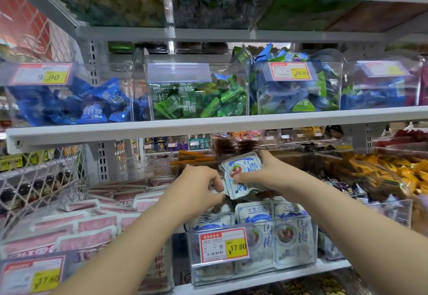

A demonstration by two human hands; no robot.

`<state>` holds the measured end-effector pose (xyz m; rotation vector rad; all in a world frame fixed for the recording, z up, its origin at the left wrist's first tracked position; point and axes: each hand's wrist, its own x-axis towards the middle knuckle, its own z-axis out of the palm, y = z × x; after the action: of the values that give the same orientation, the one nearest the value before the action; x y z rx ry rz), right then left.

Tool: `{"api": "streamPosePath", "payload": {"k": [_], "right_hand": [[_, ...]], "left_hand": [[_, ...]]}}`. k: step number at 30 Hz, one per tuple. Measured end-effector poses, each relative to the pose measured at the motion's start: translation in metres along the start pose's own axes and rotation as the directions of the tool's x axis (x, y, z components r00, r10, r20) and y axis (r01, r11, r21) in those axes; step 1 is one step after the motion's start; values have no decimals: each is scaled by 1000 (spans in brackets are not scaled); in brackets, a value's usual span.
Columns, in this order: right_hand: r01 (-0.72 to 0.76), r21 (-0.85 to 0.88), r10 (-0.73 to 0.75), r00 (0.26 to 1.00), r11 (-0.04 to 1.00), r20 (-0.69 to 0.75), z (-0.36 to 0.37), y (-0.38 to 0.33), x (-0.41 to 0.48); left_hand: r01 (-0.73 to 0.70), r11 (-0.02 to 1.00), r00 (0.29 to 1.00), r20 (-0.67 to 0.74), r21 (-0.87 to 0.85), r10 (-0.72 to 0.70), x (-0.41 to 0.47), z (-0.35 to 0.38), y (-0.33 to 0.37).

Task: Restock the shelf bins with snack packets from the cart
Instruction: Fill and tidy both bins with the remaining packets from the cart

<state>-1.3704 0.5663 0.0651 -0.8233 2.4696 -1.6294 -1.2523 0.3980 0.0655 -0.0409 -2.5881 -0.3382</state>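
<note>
Right hand [274, 174] and left hand [199, 187] both pinch the white packets [242, 167], grips clamped. They should go flat into the bin [309, 246].

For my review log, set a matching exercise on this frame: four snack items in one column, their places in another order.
1 blue-wrapped sweets
2 green-wrapped sweets
3 pink flat packets
4 white-and-blue foil packet

A lower shelf, left
B in the grip of the right hand
C middle shelf, far left
D middle shelf, centre

Pairs: 1-C, 2-D, 3-A, 4-B
</note>
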Motion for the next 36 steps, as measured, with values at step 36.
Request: {"api": "streamPosePath", "payload": {"k": [36], "right_hand": [[-27,2,27,997,1000,-68,-7,7,-3]], "left_hand": [[114,947,745,605,301,-282,37,-32,-32]]}}
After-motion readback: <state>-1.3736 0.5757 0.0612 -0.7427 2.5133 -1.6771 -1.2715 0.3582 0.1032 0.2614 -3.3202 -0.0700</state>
